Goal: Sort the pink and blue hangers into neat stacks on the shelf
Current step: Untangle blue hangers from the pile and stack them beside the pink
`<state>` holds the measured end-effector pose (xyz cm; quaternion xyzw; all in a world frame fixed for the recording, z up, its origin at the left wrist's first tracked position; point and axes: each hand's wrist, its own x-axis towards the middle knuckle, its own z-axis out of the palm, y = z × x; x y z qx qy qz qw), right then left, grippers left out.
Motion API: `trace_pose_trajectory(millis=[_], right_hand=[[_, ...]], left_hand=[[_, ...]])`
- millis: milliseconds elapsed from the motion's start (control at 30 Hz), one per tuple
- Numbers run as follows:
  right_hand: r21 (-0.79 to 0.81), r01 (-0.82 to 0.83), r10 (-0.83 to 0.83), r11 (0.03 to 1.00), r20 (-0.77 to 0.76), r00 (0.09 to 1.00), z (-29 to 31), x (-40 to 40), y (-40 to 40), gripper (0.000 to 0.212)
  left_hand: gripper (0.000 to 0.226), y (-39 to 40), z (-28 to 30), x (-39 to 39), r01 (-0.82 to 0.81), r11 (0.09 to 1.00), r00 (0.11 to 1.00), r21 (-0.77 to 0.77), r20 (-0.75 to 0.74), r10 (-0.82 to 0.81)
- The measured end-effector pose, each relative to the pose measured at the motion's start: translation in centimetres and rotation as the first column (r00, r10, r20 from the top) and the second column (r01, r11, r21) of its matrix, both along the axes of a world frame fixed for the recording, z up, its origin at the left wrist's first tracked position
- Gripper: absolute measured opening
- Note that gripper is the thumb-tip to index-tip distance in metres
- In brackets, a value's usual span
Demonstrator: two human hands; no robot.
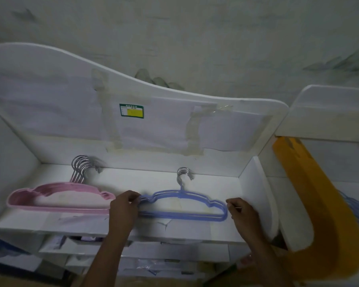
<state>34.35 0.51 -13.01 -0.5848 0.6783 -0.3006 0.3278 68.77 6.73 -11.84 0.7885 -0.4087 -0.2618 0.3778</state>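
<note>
- The shelf (195, 181) carries both piles.
- Pink stack (60, 198) lies left, squared up already.
- Blue stack (183, 206) sits right of it (thinner).
- Left hand (123, 206) pinches its end; right hand (241, 210) grasps the other, probably aligning; next, more blues.

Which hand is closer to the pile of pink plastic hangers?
Left. The left hand sits just right of the pink hanger stack; the right hand is beyond the blue hangers.

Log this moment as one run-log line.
left hand: pinches blue stack left end | right hand: at its right end, grip unclear | pink stack: shelf left
</note>
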Motion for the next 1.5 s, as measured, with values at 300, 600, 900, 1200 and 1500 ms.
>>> trace_pose_trajectory(millis=[300, 600, 900, 1200, 1500], right_hand=[[-0.080, -0.200, 0.171, 0.977, -0.270, 0.947, 0.6, 2.2, 0.1, 0.021], [-0.049, -0.250, 0.198, 0.967, -0.474, 0.858, 0.8, 2.3, -0.4, 0.012], [-0.129, -0.245, 0.152, 0.961, -0.493, 0.857, -0.6, 2.8, -1.0, 0.024], [-0.083, -0.208, 0.124, 0.975, -0.572, 0.811, -0.2, 3.5, -1.2, 0.026], [-0.014, -0.175, 0.134, 0.984, -0.582, 0.802, 0.8, 3.5, -1.1, 0.009]], left_hand=[[0.032, -0.4, 0.5, -1.7, 0.133, 0.986, 0.870, 0.097, 0.466, -0.163], [0.032, -0.8, 0.6, -1.3, 0.101, 0.985, 0.888, 0.140, 0.433, -0.153], [0.035, -1.1, 0.0, -2.2, 0.099, 0.989, 0.881, 0.109, 0.453, -0.138], [0.035, -1.1, -0.1, -2.1, 0.078, 0.990, 0.881, 0.116, 0.458, -0.123], [0.033, -1.3, -0.5, -2.0, 0.078, 0.987, 0.884, 0.138, 0.449, -0.132]])
